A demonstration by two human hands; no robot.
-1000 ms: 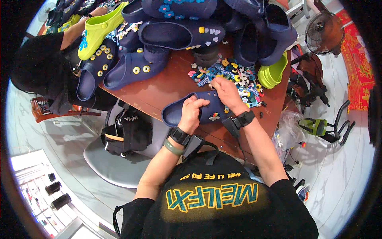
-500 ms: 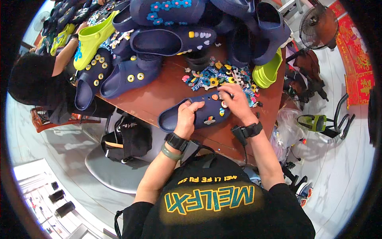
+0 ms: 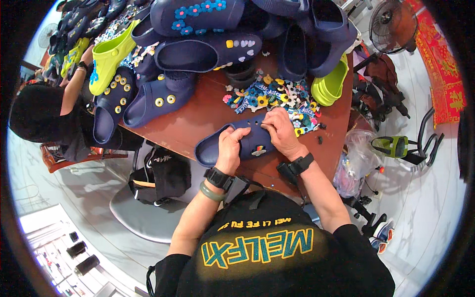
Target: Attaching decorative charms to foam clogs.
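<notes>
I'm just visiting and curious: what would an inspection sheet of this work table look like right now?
Surface: reddish-brown wooden table, crowded along its far side.
Job's things: navy clog lying flat at the near edge, one colourful charm fitted in it; pile of loose shoe charms just beyond.
Clutter: heap of navy clogs, many already decorated; lime-green clogs among them and another at the right.
Grippers: left hand grips the clog; right hand presses fingertips on its top. Both wrists wear black watches.
Cables: nothing seen.
Surroundings: another person seated at the left, black bag on a chair, standing fan, red mat, pale tiled floor.
</notes>
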